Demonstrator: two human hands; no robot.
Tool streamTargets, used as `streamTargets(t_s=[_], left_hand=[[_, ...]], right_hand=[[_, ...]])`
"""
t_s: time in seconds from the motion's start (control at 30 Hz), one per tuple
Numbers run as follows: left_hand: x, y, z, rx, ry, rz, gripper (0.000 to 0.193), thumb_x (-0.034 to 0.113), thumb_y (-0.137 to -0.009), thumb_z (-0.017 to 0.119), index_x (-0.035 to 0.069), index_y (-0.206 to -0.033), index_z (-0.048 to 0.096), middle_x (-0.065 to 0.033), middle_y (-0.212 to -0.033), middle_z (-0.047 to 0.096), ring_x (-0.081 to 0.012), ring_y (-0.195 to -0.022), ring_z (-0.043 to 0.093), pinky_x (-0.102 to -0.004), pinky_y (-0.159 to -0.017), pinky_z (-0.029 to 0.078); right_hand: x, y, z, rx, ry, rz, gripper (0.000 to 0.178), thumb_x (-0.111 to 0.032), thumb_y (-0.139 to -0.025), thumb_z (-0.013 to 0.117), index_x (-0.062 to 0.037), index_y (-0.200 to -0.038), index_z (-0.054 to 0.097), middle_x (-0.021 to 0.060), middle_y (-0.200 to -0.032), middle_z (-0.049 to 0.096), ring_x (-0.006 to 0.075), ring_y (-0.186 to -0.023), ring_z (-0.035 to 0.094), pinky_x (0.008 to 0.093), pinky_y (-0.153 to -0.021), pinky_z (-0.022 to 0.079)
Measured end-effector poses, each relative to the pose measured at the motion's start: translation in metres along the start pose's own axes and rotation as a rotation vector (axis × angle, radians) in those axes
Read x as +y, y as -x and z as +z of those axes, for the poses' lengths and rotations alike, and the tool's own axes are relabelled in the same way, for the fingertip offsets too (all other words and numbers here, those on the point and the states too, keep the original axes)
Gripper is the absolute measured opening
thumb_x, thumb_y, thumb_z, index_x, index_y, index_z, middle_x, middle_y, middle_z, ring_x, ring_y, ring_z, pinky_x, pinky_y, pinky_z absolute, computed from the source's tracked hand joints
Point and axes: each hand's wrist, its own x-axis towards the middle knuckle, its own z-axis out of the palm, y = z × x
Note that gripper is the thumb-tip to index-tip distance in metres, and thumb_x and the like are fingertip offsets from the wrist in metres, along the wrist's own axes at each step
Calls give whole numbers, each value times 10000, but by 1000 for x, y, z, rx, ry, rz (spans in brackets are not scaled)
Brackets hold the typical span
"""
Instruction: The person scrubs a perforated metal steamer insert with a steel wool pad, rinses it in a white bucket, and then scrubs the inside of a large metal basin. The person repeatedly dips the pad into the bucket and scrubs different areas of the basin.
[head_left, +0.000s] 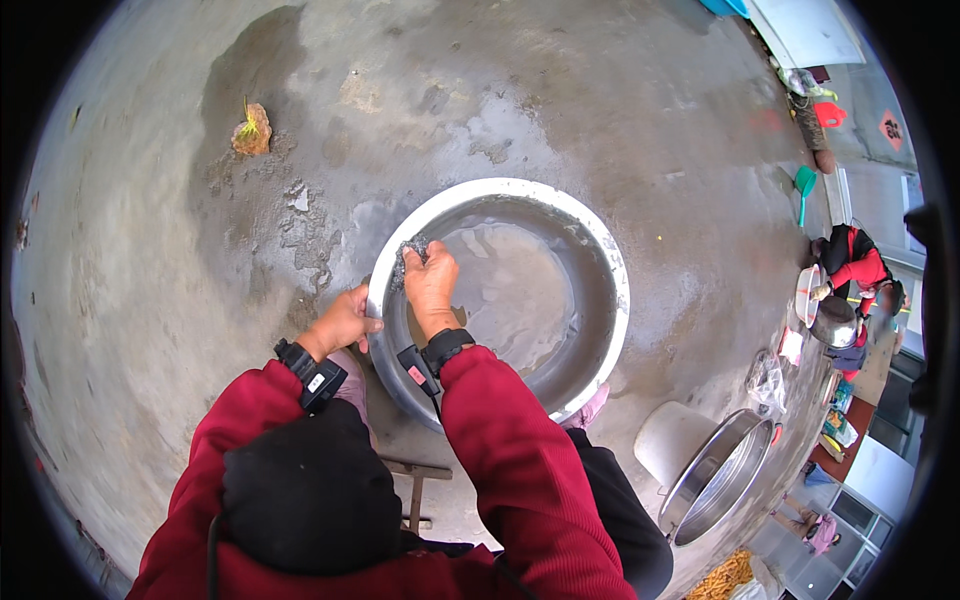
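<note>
A large round metal basin (612,275) stands on the concrete between my feet, with a shallow layer of cloudy water on its bottom. My left hand (343,321) grips the basin's left rim from outside, thumb toward the rim. Inside the basin, my right hand (431,284) is closed on a dark, glinting scouring pad (410,258), pressed against the upper left inner wall. The fingertips of the right hand are partly hidden by the hand itself.
To the right stand a white bucket (668,440) and a wide metal pan (690,500) tilted against it. Farther right, a person in red (868,268) handles bowls. A green ladle (804,183) lies near the wall. A yellowish leafy clump (252,130) rests on wet ground at upper left.
</note>
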Motion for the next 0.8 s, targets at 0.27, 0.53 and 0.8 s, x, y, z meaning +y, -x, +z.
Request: streamTargets(t_s=[0.27,0.53,0.8], left_hand=[[5,2,2,-12,4,15,531,-114,-783,561,30,-1281,445,-79,-921,611,-153,-652,602,-278,-446,521],[3,2,1,21,9,16,470,-108,-774,583,18,-1213,477,-79,-879,596,-157,-631,593,-281,-442,519],[-3,-1,-1,8,9,7,490,-106,-773,587,16,-1232,466,-80,-885,605,-162,-628,600,-288,-440,520]], right_hand=[[5,-23,-12,-24,-299,172,286,-112,-726,752,29,-675,509,58,-587,524,147,-511,453,349,-523,434],[-4,-43,-8,123,-138,187,271,-165,-751,720,48,-778,554,242,-712,610,405,-669,601,431,-641,472],[2,0,2,-135,-108,124,310,-142,-728,747,36,-654,504,122,-567,527,194,-530,486,358,-570,449]])
